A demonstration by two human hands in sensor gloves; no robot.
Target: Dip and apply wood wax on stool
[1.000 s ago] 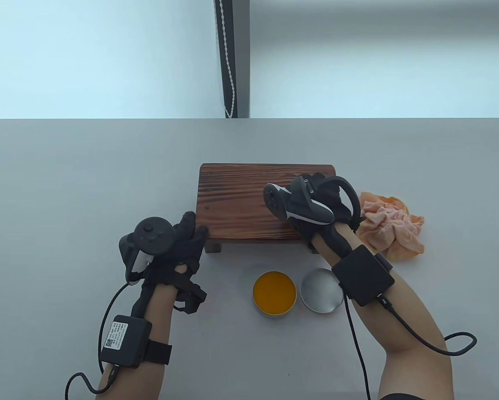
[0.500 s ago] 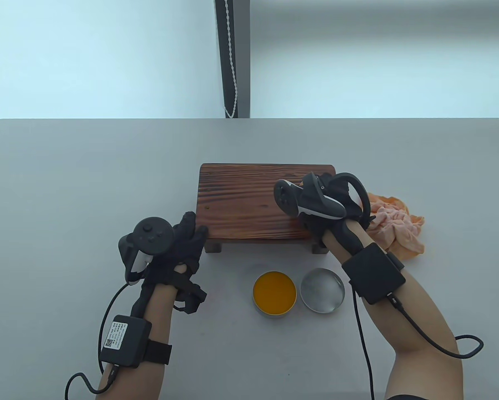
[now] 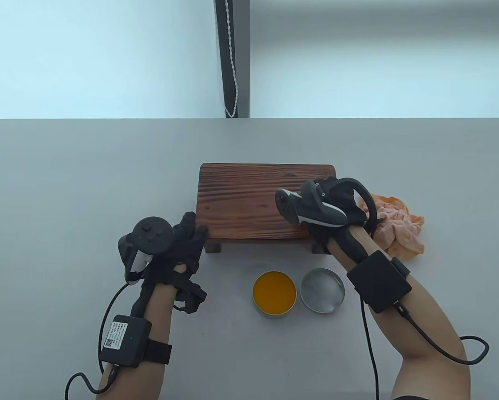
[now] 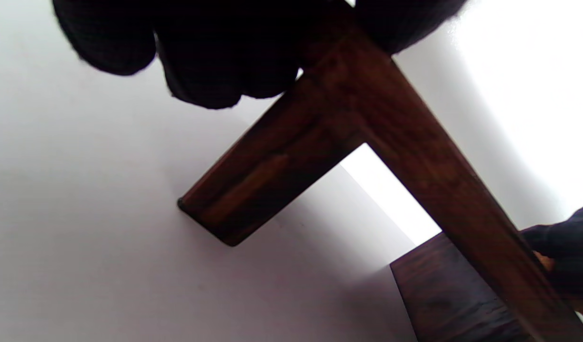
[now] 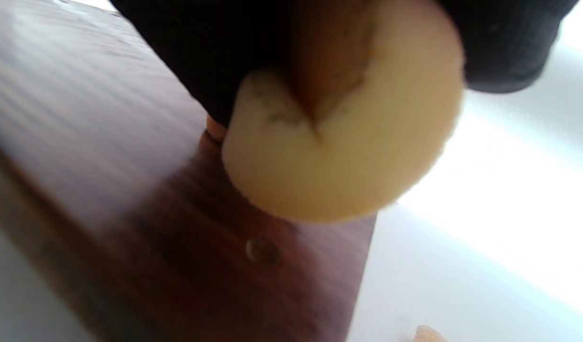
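A small dark wooden stool [image 3: 249, 200] stands in the middle of the table. My left hand [image 3: 189, 233] grips its near left corner; in the left wrist view my fingers [image 4: 201, 57] wrap the stool's edge [image 4: 367, 118] above a leg. My right hand [image 3: 337, 200] is over the stool's right end and holds a round cream sponge pad [image 5: 348, 137] just above the wood [image 5: 130, 166]. An open tin of orange wax [image 3: 274, 291] sits in front of the stool.
The tin's silver lid [image 3: 322, 289] lies right of the wax tin. A crumpled peach cloth [image 3: 399, 229] lies right of the stool, beside my right hand. Cables trail from both wrists to the table's near edge.
My right hand has slid rightwards along the stool top towards its right end with the sponge. My left hand has stayed on the corner.
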